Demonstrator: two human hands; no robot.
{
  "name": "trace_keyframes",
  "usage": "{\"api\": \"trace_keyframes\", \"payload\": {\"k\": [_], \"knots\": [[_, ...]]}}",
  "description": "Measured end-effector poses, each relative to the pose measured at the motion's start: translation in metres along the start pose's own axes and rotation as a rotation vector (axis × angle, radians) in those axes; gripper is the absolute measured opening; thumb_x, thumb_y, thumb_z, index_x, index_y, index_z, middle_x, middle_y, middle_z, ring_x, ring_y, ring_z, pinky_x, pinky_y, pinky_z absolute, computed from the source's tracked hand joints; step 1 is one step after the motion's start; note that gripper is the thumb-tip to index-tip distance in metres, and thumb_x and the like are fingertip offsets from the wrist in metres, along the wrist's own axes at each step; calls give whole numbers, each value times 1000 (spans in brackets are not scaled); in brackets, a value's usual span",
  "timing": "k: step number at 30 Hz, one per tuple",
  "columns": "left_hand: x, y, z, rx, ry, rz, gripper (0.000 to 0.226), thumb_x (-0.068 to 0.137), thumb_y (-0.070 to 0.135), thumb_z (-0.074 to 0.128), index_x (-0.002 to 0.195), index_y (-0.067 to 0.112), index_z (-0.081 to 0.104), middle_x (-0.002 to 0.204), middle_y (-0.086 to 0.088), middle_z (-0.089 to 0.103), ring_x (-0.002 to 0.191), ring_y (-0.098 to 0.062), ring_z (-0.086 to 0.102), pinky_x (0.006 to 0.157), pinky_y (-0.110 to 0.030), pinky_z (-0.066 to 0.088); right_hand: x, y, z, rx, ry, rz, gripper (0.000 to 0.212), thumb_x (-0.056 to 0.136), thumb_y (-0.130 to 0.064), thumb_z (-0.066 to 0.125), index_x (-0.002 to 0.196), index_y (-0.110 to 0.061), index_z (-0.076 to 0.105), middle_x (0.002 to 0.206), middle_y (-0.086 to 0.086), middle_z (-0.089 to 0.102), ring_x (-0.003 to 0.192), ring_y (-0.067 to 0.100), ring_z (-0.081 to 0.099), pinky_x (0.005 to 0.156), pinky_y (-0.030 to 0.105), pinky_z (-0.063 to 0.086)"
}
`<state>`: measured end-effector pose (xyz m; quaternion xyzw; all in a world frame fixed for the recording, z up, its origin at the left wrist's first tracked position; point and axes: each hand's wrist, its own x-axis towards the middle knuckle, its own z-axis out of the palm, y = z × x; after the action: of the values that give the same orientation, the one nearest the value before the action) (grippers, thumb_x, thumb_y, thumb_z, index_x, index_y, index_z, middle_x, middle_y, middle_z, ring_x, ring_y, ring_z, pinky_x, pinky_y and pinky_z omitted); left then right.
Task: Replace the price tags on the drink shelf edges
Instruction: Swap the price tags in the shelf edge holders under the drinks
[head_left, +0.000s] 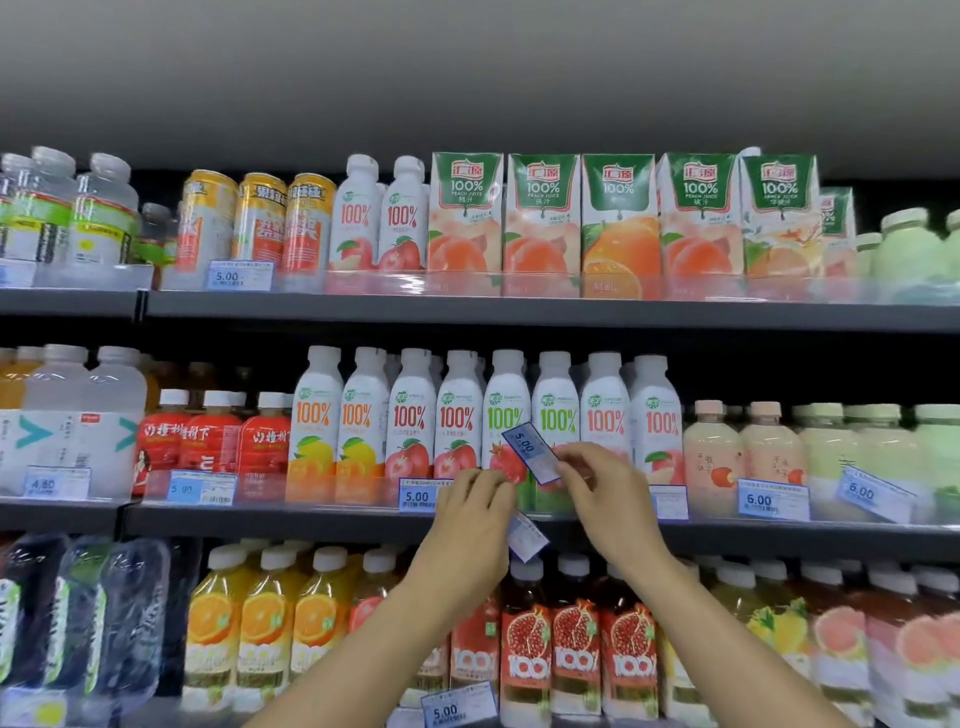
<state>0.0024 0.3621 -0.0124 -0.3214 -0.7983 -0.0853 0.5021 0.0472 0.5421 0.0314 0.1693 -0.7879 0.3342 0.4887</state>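
A blue-edged price tag (530, 453) marked 5.00 is held tilted just above the front edge of the middle shelf (311, 522), in front of white juice bottles (457, 415). The right hand (605, 493) pinches the tag's lower end between thumb and fingertips. The left hand (470, 514), fingers curled, is at that same edge and holds a second tag (525, 536), which hangs below the middle shelf. Other tags (418, 496) sit along its clear front strip. Pomegranate bottles (574, 649) stand below the middle shelf, and juice cartons (543, 213) above it.
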Motion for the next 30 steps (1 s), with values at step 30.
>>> {"api": "trace_keyframes", "payload": {"k": [30], "knots": [[-27,-56,-44,-639,217,-460,15,102,26,50,117,27,53,106,14,59,99,-3,55,81,-15,42,-2,-38,34,148,-308,82,21,90,-21,69,96,-41,69,90,-11,72,87,5,67,78,24,56]]}}
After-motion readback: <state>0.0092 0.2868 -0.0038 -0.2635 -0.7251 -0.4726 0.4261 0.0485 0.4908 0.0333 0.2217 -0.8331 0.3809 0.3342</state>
